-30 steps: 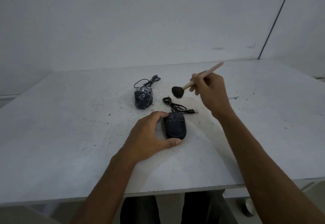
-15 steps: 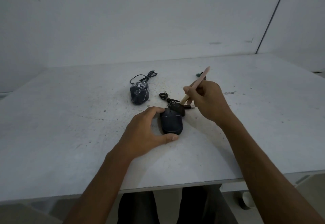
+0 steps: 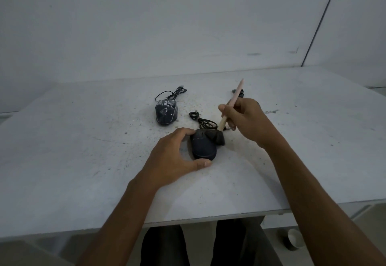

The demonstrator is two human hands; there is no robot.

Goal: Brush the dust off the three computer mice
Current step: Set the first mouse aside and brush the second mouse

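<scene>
A dark wired mouse (image 3: 203,147) lies on the white table (image 3: 62,161). My left hand (image 3: 176,158) grips it between thumb and fingers from the left. My right hand (image 3: 246,120) holds a brush (image 3: 224,117) with a pale wooden handle; its dark bristles press on the mouse's front right side. A second dark mouse (image 3: 166,112), dusty and patterned, lies farther back to the left with its cable (image 3: 171,93) bundled behind it. Behind my right hand a bit of dark cable (image 3: 240,93) shows; what it belongs to is hidden.
The near mouse's cable (image 3: 200,120) lies coiled just behind it. Dust specks cover the table around the mice. The table's front edge (image 3: 208,218) runs close to my body. A small cup (image 3: 292,239) stands on the floor at the lower right. Plain walls stand behind.
My right hand came down and toward me, bringing the brush from above the table onto the near mouse. My left hand has kept its hold on that mouse.
</scene>
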